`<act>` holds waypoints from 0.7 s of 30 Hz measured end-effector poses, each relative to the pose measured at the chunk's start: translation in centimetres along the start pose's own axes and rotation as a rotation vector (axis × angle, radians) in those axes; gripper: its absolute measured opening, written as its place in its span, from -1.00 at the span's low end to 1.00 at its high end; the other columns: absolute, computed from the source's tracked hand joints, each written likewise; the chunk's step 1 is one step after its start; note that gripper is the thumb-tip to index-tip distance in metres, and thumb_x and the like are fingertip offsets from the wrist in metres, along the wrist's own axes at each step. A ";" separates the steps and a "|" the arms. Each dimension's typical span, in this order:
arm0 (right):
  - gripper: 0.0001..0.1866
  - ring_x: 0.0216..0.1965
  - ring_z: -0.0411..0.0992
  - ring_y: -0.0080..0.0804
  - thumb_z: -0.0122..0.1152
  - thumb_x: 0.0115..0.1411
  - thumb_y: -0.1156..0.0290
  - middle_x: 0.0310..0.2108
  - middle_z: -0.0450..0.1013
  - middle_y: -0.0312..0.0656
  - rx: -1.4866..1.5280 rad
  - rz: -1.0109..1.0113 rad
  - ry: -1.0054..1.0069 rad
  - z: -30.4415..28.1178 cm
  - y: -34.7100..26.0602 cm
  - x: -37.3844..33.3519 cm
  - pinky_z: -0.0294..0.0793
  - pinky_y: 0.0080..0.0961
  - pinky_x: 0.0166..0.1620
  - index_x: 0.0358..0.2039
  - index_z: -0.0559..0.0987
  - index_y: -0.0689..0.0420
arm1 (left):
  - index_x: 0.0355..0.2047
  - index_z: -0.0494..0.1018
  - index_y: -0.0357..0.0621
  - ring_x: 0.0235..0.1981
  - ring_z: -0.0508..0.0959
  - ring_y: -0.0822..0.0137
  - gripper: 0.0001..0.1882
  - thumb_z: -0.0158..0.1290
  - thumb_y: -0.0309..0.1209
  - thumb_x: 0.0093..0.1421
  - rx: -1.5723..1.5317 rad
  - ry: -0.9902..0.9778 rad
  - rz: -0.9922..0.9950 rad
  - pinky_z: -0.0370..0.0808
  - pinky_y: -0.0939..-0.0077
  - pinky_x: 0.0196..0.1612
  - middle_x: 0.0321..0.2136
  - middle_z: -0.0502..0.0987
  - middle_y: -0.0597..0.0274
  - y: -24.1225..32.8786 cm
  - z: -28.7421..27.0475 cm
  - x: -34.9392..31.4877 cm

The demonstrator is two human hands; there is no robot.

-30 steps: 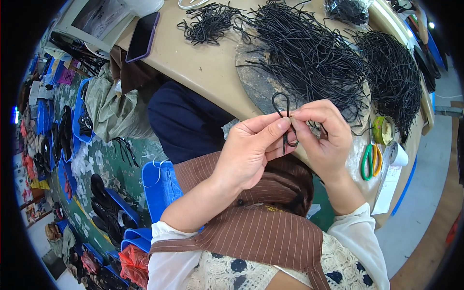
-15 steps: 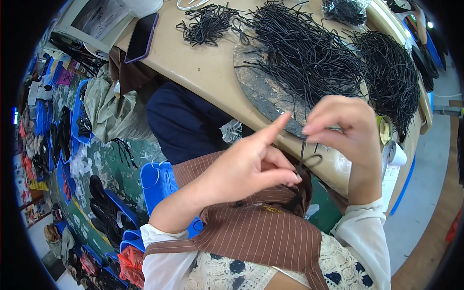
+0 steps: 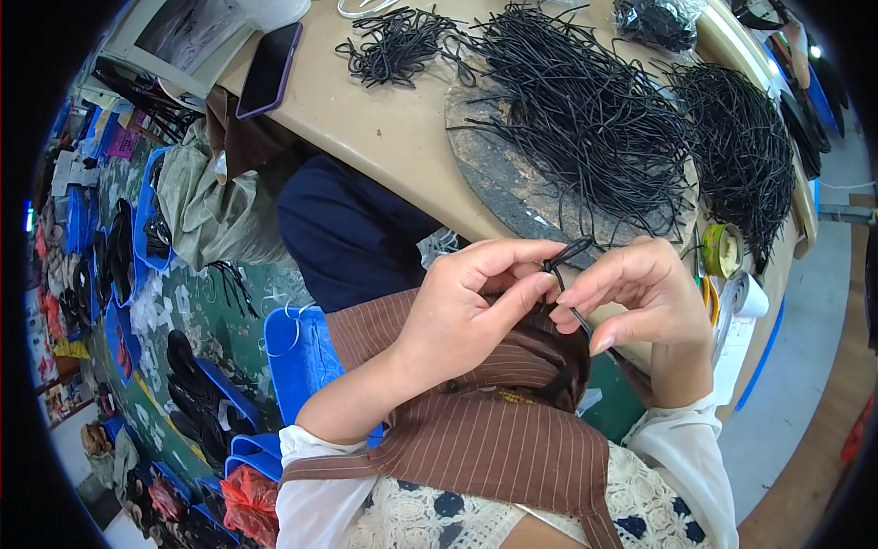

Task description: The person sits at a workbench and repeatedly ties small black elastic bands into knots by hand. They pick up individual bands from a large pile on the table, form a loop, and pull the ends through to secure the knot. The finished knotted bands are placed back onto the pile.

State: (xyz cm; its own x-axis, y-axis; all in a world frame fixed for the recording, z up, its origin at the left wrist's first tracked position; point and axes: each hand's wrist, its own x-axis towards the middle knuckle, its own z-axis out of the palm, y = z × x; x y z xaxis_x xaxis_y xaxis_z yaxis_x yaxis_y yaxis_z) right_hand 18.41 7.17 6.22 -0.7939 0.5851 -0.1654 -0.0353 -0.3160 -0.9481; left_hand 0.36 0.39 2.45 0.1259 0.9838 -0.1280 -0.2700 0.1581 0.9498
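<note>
Left fingers [image 3: 523, 250] pinch black cord [image 3: 574, 248]; right fingers [image 3: 611, 273] parted beside it, near the table edge [image 3: 384, 172].

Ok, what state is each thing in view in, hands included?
Left hand: pinching the black cord
Right hand: at the cord's lower part, grip unclear
Black cord: looped at its upper end
Cord heap on board: loose, tangled
Phone: lying flat, screen dark
Tin: open, pale contents showing
Scissors: partly hidden, open or shut unclear
Clear bag: holding black material
</note>
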 end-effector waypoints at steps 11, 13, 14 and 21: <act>-0.88 -0.60 0.34 -0.69 0.26 -0.08 0.49 -0.65 0.39 -0.31 -0.454 0.028 0.278 1.9 2.6 2.0 0.32 -0.73 -0.51 -0.55 0.50 0.23 | -0.28 0.43 -0.36 -0.46 0.48 0.56 -0.80 0.01 -0.47 0.11 0.037 0.210 -0.032 0.44 0.71 -0.38 -0.51 0.52 0.24 -1.7 -0.7 0.5; -0.86 -0.63 0.32 -0.71 0.25 -0.07 0.47 -0.67 0.39 -0.32 -0.417 0.103 0.306 1.8 2.7 2.1 0.30 -0.71 -0.54 -0.57 0.47 0.23 | -0.30 0.44 -0.32 -0.47 0.48 0.56 -0.80 0.00 -0.42 0.12 -0.113 0.195 -0.196 0.44 0.70 -0.38 -0.50 0.52 0.25 -1.5 -1.0 0.6; -0.86 -0.64 0.31 -0.72 0.23 -0.06 0.47 -0.67 0.38 -0.32 -0.423 0.120 0.304 1.6 2.8 2.3 0.29 -0.71 -0.56 -0.58 0.45 0.23 | -0.31 0.45 -0.30 -0.47 0.48 0.56 -0.79 0.00 -0.40 0.13 -0.188 0.191 -0.276 0.45 0.70 -0.39 -0.50 0.51 0.26 -1.4 -1.1 0.7; -0.87 -0.61 0.27 -0.79 0.13 -0.02 0.58 -0.62 0.35 -0.38 -0.570 0.150 0.241 1.1 2.4 2.5 0.22 -0.80 -0.59 -0.62 0.37 0.22 | -0.33 0.46 -0.26 -0.51 0.48 0.54 -0.80 0.00 -0.37 0.13 -0.438 0.129 -0.308 0.44 0.67 -0.40 -0.49 0.50 0.26 -2.5 -1.1 0.9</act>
State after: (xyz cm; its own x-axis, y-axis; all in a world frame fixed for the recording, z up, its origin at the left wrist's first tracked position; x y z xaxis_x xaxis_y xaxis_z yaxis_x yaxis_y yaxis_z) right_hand 15.62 7.05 3.85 -0.6037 0.7382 -0.3011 0.4469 0.0005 -0.8946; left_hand 0.11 0.94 -0.38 0.1511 0.8845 -0.4415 -0.6147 0.4338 0.6588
